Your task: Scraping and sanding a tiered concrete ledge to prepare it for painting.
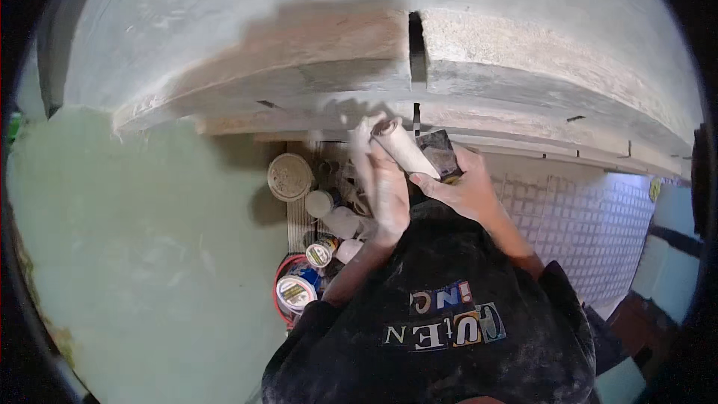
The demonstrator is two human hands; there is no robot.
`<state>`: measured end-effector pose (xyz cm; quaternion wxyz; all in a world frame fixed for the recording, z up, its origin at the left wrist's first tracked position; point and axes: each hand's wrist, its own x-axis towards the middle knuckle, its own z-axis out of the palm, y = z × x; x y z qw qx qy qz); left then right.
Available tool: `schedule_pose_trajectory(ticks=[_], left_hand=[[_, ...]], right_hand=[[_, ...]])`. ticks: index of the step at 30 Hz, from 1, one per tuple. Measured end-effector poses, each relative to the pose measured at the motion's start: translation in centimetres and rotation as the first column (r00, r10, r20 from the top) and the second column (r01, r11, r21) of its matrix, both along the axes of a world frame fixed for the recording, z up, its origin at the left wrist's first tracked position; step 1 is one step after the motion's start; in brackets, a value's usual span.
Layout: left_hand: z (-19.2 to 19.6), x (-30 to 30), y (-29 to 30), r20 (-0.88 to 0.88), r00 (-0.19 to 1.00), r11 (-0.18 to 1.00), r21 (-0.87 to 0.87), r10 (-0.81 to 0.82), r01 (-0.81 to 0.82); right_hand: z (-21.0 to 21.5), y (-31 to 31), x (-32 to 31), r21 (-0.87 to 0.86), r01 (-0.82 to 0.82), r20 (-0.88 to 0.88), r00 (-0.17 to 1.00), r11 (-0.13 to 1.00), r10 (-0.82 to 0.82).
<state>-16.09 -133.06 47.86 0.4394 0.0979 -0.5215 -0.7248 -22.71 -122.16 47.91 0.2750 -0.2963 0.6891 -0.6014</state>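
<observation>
A white, tube-like roll of paper or sheet (pixel 406 148) slants between my hands, its open curled end up and to the left. Against its lower end lies a dark, scuffed, flat block or sheet (pixel 437 151). My right hand (pixel 467 188) is closed on the dark piece, with the thumb across the bottom of the white roll. On the roll's left side is my left hand (pixel 389 191), dusted white and smeared by motion. Its fingers rise beside the curled end, and their grip on it cannot be made out.
A pale concrete ledge (pixel 508 49) with a dark gap crosses ahead of me. Lower left stand a round lidded tub (pixel 290 177), several jars and a blue-and-white bucket (pixel 296 293). A green wall (pixel 149 254) fills the left; patterned tiles (pixel 568 213) lie right.
</observation>
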Motion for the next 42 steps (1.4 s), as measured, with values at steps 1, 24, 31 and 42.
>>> schedule_pose_trajectory(ticks=[1,24,31,42], left_hand=[[-0.3,0.4,-0.6,0.204,0.977,0.975,-0.221,0.052,-0.006],[2.0,-3.5,7.3,0.129,0.991,1.0,-0.025,0.017,-0.014],[2.7,-3.3,7.3,0.185,0.977,0.99,-0.109,0.103,-0.084],[7.2,-8.5,1.4,-0.225,0.598,0.136,-0.858,0.769,-0.496]], right_hand=[[0.8,-0.2,-0.2,-0.044,0.014,-0.052,0.999,0.999,-0.016],[3.0,6.8,-3.4,0.029,0.29,-0.304,0.914,0.956,-0.268],[2.9,8.4,-3.8,-0.095,-0.016,-0.481,0.876,0.995,-0.032],[2.1,15.5,-8.1,-0.092,0.272,-0.349,0.892,0.958,-0.286]])
